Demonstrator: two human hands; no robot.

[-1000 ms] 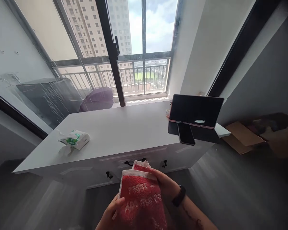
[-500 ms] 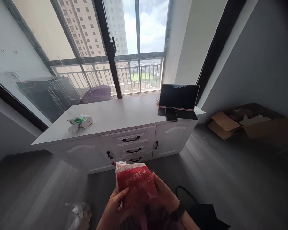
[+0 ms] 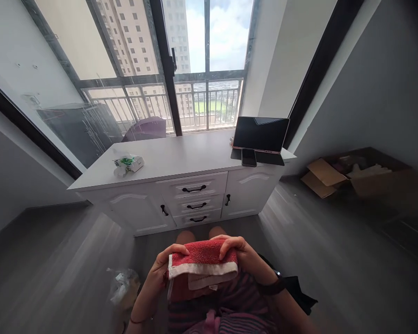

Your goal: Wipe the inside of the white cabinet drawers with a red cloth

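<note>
Folded red towel [image 3: 204, 254] over the lap, well short of the counter [image 3: 181, 157]. Left hand [image 3: 160, 271] and right hand [image 3: 240, 250] each pinch a top corner, fingers curled over. Likely soft, light, limp; best held by the folded edge

Folded red towel [image 3: 202, 260] between 2 hands

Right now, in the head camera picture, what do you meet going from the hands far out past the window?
First the red towel → white cabinet → balcony railing → tall buildings.
</note>
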